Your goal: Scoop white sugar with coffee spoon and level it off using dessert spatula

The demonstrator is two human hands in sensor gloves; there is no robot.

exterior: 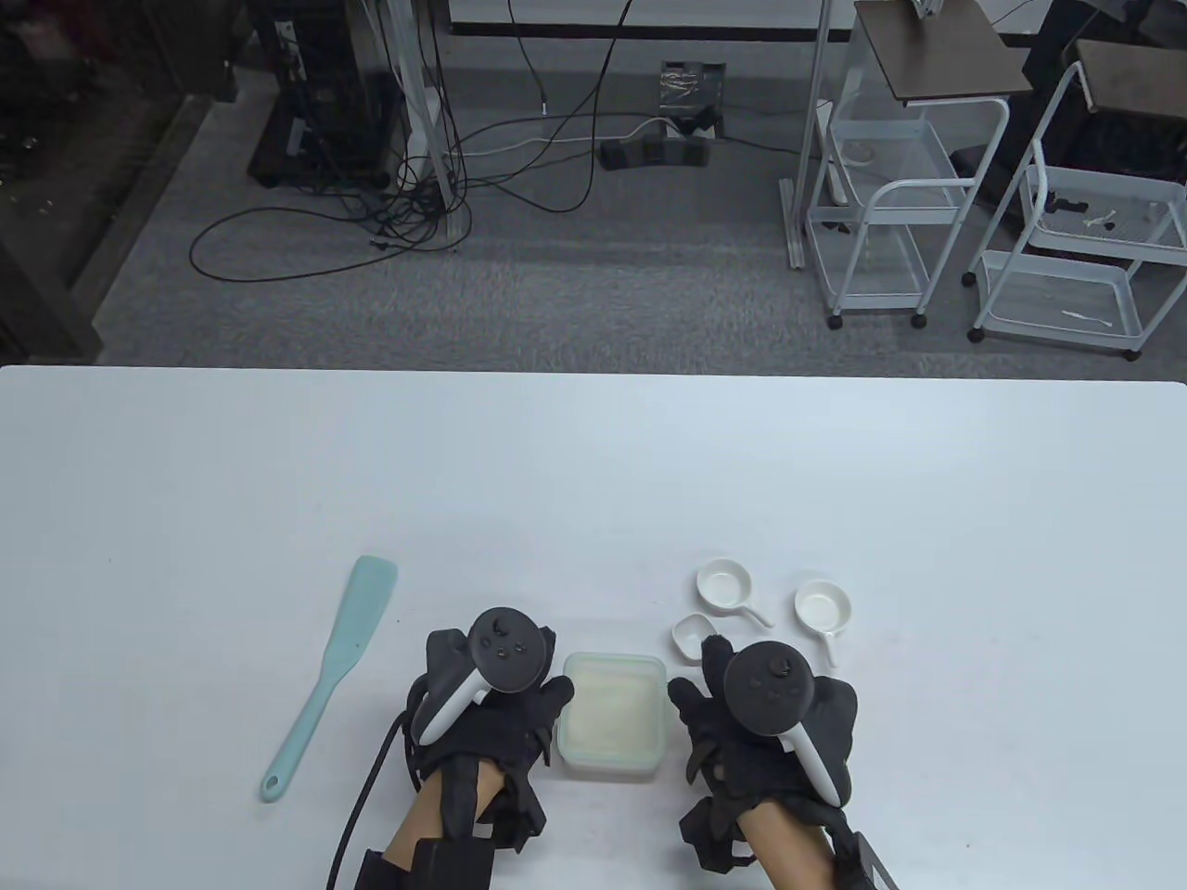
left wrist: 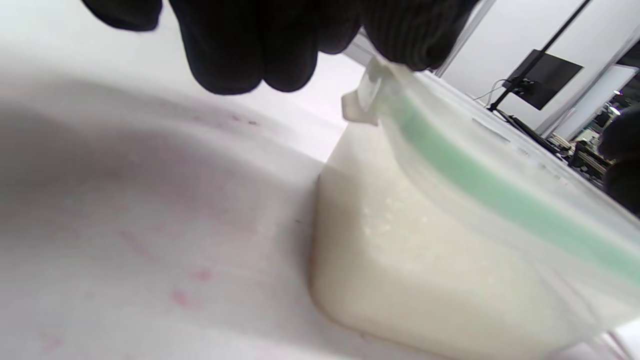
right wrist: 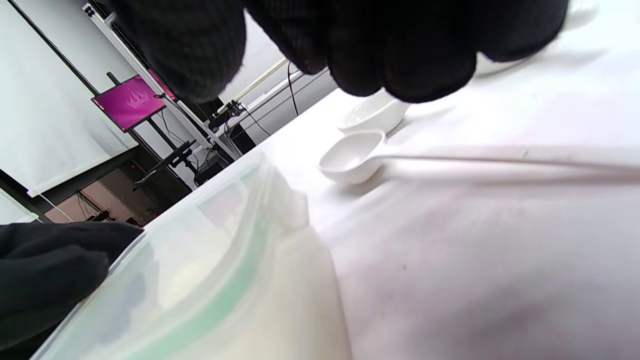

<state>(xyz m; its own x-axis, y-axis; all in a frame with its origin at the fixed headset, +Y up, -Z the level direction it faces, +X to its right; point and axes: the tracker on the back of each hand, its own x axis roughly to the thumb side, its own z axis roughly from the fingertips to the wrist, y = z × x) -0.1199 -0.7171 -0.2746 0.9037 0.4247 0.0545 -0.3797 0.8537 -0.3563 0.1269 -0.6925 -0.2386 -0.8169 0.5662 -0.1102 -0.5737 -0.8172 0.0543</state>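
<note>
A translucent sugar container (exterior: 612,714) with its lid on stands near the table's front edge; the lid has a green seal (left wrist: 480,185). My left hand (exterior: 491,686) is at its left side, with fingertips (left wrist: 420,40) touching the lid's corner by the tab (left wrist: 367,95); I cannot tell whether it grips. My right hand (exterior: 760,705) is at the container's right side, fingers (right wrist: 400,60) above the table and holding nothing. A mint dessert spatula (exterior: 329,672) lies to the left. Three white coffee spoons (exterior: 691,635) (exterior: 723,586) (exterior: 823,609) lie beyond the right hand; the nearest one shows in the right wrist view (right wrist: 350,157).
The white table (exterior: 593,482) stretches far and wide behind the objects. Beyond its far edge are floor cables and two white carts (exterior: 890,213). My left hand also shows in the right wrist view (right wrist: 50,270), at the lid's far side.
</note>
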